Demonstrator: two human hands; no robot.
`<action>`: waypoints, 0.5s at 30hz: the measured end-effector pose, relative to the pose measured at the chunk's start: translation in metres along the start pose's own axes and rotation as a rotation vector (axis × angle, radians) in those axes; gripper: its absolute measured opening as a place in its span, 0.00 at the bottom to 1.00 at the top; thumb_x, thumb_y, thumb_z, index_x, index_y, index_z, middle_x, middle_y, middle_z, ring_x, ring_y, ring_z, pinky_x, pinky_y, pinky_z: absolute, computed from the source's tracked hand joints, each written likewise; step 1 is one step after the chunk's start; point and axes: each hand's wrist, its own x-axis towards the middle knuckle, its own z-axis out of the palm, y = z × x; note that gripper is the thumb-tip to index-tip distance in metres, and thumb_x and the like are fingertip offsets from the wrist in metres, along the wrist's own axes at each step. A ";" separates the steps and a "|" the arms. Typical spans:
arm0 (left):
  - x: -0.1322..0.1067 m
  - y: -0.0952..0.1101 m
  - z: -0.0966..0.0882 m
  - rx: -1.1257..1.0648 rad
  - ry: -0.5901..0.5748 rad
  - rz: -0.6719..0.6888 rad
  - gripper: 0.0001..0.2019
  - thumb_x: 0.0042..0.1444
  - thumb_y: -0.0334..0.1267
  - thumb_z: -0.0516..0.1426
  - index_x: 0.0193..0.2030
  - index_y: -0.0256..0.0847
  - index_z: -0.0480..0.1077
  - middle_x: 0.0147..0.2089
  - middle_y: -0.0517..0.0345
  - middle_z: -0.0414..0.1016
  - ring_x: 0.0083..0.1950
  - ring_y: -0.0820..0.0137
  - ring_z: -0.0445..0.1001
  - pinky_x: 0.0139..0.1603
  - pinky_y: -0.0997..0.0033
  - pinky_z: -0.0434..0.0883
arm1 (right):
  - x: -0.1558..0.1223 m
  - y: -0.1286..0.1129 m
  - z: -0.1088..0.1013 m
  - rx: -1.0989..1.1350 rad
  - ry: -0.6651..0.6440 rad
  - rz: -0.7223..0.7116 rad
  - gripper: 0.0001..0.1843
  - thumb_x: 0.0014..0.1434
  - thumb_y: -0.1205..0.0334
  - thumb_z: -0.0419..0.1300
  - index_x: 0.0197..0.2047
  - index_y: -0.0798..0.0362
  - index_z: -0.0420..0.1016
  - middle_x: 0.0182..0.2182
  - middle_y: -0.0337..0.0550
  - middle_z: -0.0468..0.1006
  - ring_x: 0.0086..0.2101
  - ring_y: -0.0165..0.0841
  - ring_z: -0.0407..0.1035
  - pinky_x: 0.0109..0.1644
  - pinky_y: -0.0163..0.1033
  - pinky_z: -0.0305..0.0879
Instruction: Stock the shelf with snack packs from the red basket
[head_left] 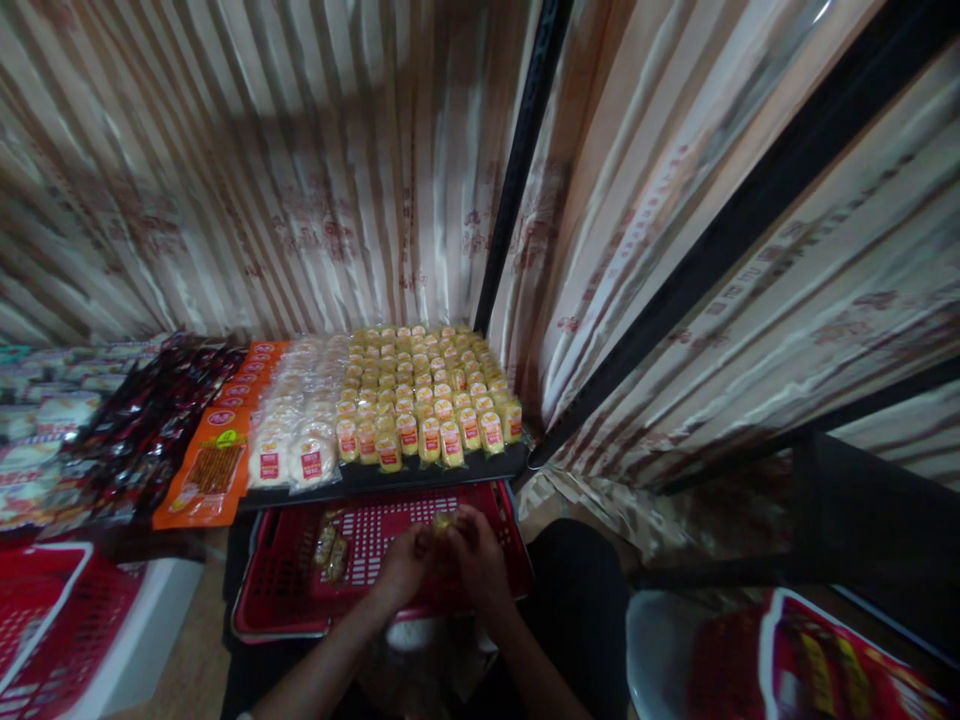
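Observation:
Above a red plastic basket (281,590) on my lap, my two hands are close together. My right hand (480,560) pinches a small yellow wrapped snack (442,522) between its fingers. Closed beside it, my left hand (405,568) has its fingers curled at the snack's near side; dim light blurs the exact grip. Inside the basket, to the left of my hands, lie a few small wrapped snacks (330,552) in clear and yellowish film.
Beyond the basket, a dark shelf (315,494) carries rows of yellow wrapped cakes (420,400), white round packets (292,440), an orange snack bag (206,465) and dark packets (161,420). Other red baskets stand left (67,620) and right (739,650). Black posts (525,160) rise before patterned curtains.

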 end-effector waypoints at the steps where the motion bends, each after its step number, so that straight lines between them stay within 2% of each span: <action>1: 0.000 0.005 0.001 0.009 0.010 0.029 0.06 0.48 0.27 0.52 0.33 0.39 0.67 0.31 0.62 0.72 0.33 0.74 0.69 0.34 0.77 0.64 | 0.000 -0.003 -0.001 0.014 0.025 -0.005 0.18 0.49 0.54 0.59 0.44 0.51 0.67 0.41 0.47 0.76 0.42 0.39 0.72 0.48 0.44 0.68; 4: 0.001 0.023 0.002 -0.014 0.033 0.116 0.02 0.51 0.32 0.53 0.32 0.40 0.65 0.29 0.63 0.71 0.30 0.74 0.67 0.31 0.77 0.63 | 0.001 -0.015 -0.006 -0.031 0.103 -0.083 0.15 0.52 0.53 0.58 0.41 0.51 0.67 0.38 0.47 0.75 0.40 0.38 0.72 0.47 0.44 0.68; 7: 0.003 0.044 0.002 -0.061 0.030 0.212 0.04 0.53 0.36 0.54 0.34 0.40 0.65 0.30 0.62 0.72 0.31 0.74 0.69 0.33 0.77 0.65 | 0.002 -0.026 -0.012 -0.135 0.132 -0.210 0.12 0.55 0.53 0.56 0.40 0.51 0.68 0.38 0.47 0.74 0.40 0.38 0.70 0.47 0.45 0.67; 12: 0.006 0.076 0.003 -0.016 0.074 0.282 0.04 0.53 0.32 0.53 0.36 0.41 0.67 0.34 0.61 0.73 0.35 0.74 0.70 0.38 0.76 0.66 | 0.007 -0.041 -0.019 -0.243 0.199 -0.346 0.16 0.58 0.53 0.51 0.45 0.53 0.68 0.43 0.51 0.70 0.42 0.38 0.68 0.48 0.46 0.66; 15: 0.010 0.088 0.007 0.033 0.126 0.306 0.05 0.52 0.29 0.53 0.36 0.40 0.68 0.37 0.60 0.71 0.37 0.74 0.69 0.40 0.76 0.67 | 0.011 -0.047 -0.022 -0.284 0.247 -0.374 0.19 0.59 0.53 0.49 0.50 0.54 0.67 0.46 0.53 0.68 0.42 0.39 0.68 0.49 0.47 0.66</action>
